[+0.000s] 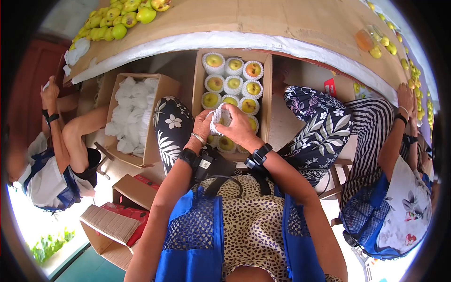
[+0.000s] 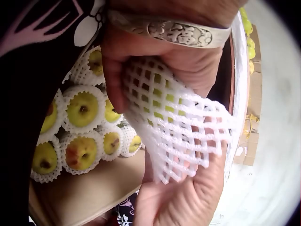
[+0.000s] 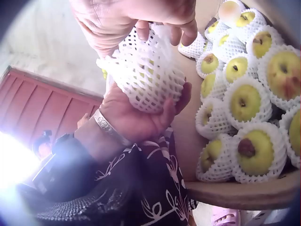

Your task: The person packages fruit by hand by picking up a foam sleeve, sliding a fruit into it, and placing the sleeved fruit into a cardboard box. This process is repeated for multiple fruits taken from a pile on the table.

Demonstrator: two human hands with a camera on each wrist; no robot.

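Observation:
Over the near part of a carton, my left hand point(image 1: 202, 126) holds a yellow-green apple point(image 2: 158, 103) wrapped in a white foam net point(image 2: 188, 127). In the right wrist view the palm and curled fingers of that hand cup it from below. My right hand point(image 1: 238, 126) grips the net's loose, flared end with thumb and fingers. Most of this apple is hidden behind mesh and fingers. Beneath the hands, the cardboard box point(image 1: 198, 75) contains rows of apples point(image 3: 245, 102) in foam nets, their tops showing.
Left of my knee stands a carton point(image 1: 164, 94) heaped with white foam nets point(image 1: 136, 101). Ahead, a cardboard-covered table point(image 1: 282, 23) bears a pile of loose apples point(image 1: 112, 21). Open empty-looking cartons point(image 1: 105, 225) lie at lower left. People sit on both sides.

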